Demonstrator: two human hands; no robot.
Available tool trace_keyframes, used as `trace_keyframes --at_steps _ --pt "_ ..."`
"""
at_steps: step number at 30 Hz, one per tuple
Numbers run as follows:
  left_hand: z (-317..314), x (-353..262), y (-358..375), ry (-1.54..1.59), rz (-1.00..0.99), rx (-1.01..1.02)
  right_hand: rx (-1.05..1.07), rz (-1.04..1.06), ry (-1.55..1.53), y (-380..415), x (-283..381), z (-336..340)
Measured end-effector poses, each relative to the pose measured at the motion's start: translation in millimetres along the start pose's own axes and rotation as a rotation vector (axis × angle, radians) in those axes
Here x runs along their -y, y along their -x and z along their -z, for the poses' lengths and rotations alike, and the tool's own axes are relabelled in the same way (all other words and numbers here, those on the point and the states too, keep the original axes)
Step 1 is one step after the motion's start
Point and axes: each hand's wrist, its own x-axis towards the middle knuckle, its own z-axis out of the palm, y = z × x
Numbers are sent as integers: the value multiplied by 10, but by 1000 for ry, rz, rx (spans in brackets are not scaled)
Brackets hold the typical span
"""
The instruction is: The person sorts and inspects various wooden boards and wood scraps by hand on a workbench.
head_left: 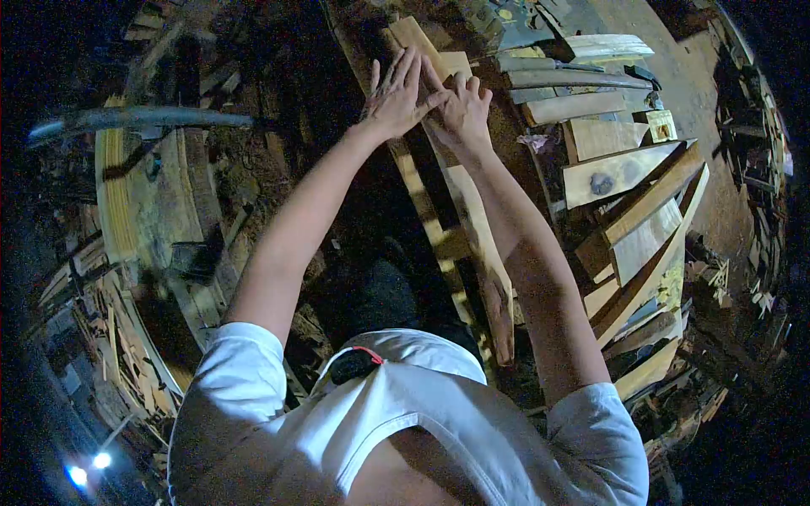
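Note:
A long, narrow wooden plank (470, 198) runs from beyond my hands down toward my right side. My left hand (395, 103) lies on its upper part with the fingers stretched out and the palm down. Close beside it, my right hand (460, 111) grips the plank, its index finger extended and the other fingers curled. The thumb of the right hand and that of the left nearly meet. A pale wood piece (456, 62) shows just past my right knuckles. What lies under both palms is hidden.
Cut boards (620, 173) and long-handled tools (582, 79) lie in a row at the right. Stacked planks (118, 194) stand at the left, below a bluish curved bar (139, 120). Wood scraps (126, 337) cover the ground at lower left.

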Motion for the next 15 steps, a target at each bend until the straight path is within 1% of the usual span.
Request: trace_keyframes --at_steps 1,2,3,5,7,9,11,13,15 --pt "7 -43 24 -3 10 12 25 6 -67 13 9 105" --pt "1 -88 41 -8 19 17 -49 4 -67 119 -2 62" --pt "-56 -176 148 -3 7 3 38 -36 -179 265 20 254" --pt "44 -525 454 2 -29 48 170 -82 -140 637 14 470" --pt "96 -908 837 24 -85 103 117 -85 -73 1236 -40 466" --pt "145 -1306 1252 56 -111 171 220 -138 -151 1812 -53 765" --pt "216 -1650 1615 111 -142 269 424 -174 -152 2295 -89 1033" --pt "274 -1897 1872 164 -158 343 482 -191 -107 2694 -105 1122" --pt "279 -2023 1976 232 -121 364 373 -152 -77 2871 -133 1122"
